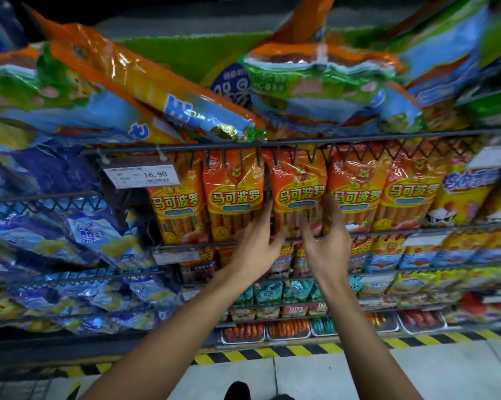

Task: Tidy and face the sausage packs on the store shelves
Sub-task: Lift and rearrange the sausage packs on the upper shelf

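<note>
Orange sausage packs faced on a wire shelf

The middle pack (298, 197), printed 马可波罗, is flanked by the left hand (256, 241) and right hand (327, 241), each grip spread, fingertips touching its lower edges. A price tag (141, 176) reading 16.90 is clipped alongside.

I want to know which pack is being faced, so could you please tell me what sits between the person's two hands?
In the head view, one upright orange sausage pack stands between the left hand and right hand, fingers at its sides.

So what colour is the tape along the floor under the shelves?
Yellow and black diagonal stripes on the floor tape, seen in the head view.
</note>
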The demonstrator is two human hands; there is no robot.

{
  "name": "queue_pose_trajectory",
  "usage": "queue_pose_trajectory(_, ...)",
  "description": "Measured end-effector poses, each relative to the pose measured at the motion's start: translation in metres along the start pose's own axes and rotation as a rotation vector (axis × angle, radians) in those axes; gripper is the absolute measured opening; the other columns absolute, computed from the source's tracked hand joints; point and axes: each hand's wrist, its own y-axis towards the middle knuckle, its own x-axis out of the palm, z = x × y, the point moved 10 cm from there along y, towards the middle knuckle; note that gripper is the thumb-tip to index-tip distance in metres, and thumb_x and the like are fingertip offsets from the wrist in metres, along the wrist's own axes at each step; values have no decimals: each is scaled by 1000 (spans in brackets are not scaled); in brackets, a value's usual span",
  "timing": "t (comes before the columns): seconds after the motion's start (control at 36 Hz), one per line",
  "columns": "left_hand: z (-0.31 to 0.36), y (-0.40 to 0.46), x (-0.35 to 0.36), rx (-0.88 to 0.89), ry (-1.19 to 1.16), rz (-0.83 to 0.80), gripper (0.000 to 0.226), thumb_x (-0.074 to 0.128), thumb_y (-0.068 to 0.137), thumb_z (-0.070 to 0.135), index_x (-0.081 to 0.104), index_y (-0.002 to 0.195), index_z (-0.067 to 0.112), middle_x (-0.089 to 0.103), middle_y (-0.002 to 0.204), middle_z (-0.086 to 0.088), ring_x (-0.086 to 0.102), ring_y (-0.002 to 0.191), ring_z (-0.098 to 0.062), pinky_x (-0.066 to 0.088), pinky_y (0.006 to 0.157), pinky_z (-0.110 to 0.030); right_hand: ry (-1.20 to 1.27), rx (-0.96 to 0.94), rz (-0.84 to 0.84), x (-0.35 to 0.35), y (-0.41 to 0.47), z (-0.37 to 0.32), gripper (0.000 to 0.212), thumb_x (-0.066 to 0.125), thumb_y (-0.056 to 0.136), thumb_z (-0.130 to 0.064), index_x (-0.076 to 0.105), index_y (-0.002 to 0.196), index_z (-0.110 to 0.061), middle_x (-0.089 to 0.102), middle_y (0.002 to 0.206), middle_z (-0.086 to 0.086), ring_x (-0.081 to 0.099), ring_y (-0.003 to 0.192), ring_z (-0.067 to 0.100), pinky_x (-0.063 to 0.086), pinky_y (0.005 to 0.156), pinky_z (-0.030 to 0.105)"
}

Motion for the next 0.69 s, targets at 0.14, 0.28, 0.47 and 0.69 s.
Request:
queue_pose_trajectory(0.14, -5, 20, -11, -157, 13, 173, 37, 58, 105, 35, 60, 136, 16, 76, 100, -7, 73, 87, -27, 60, 78, -49, 16, 6, -32, -3, 6, 5, 65, 65, 99, -42, 43, 155, -16, 53, 152, -3, 49, 139, 15, 42, 111, 25)
queue_pose_trajectory(0.28, -1, 16, -22, -139, 32, 320, 36, 64, 103, 37, 69, 131, 15, 79, 99, -1, 74, 80, -18, 61, 73, -37, 67, -25, -39, -9, 8, 8, 57, 63, 101, -38, 48, 152, -18, 59, 135, -11, 52, 120, -6, 41, 101, 13)
queue_pose_trajectory(0.47, -1, 15, -31, -102, 74, 392, 46, 67, 101, 40, 66, 138, 13, 80, 103, -4, 76, 85, -21, 64, 78, -39, 29, -101, -89, -5, 7, 5, 55, 64, 100, -32, 48, 151, -17, 47, 154, -2, 37, 139, 1, 26, 111, 6)
queue_pose_trajectory(0.69, -5, 16, -25, -118, 195, 344, 49, 52, 106, 46, 60, 145, 18, 78, 87, -9, 73, 69, -25, 62, 66, -44, -9, -172, -124, -2, 1, 10, 50, 65, 100, -18, 52, 148, -14, 44, 156, -2, 37, 144, 2, 27, 110, 4)
